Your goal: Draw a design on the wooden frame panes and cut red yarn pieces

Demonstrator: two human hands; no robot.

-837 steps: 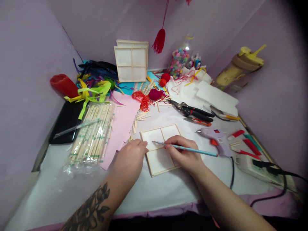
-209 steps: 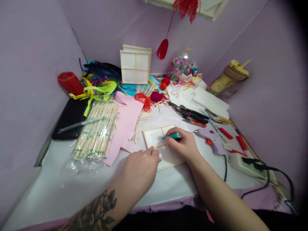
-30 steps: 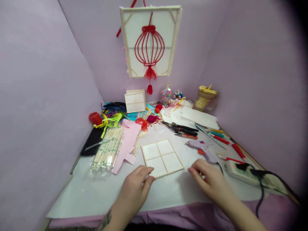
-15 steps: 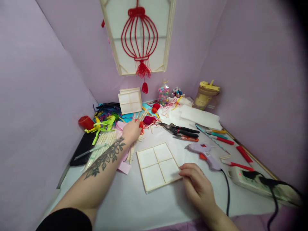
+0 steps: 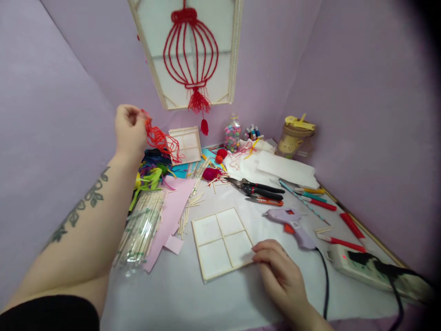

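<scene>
My left hand is raised above the table's left side, pinched on a tangle of red thread that hangs from its fingers. My right hand lies on the white table sheet, fingers loosely curled, fingertips touching the right edge of a flat wooden frame with four white paper panes. Nothing shows in the right hand.
A framed panel with a red thread lantern hangs overhead. A lilac glue gun and its black cord lie right of the frame, a power strip beyond. Pliers, pens, a bundle of sticks, pink paper, ribbons and a second frame crowd the back.
My left hand has lifted up and to the left from the thread pile, carrying the red thread into the air. The right hand stays at the frame's edge.
</scene>
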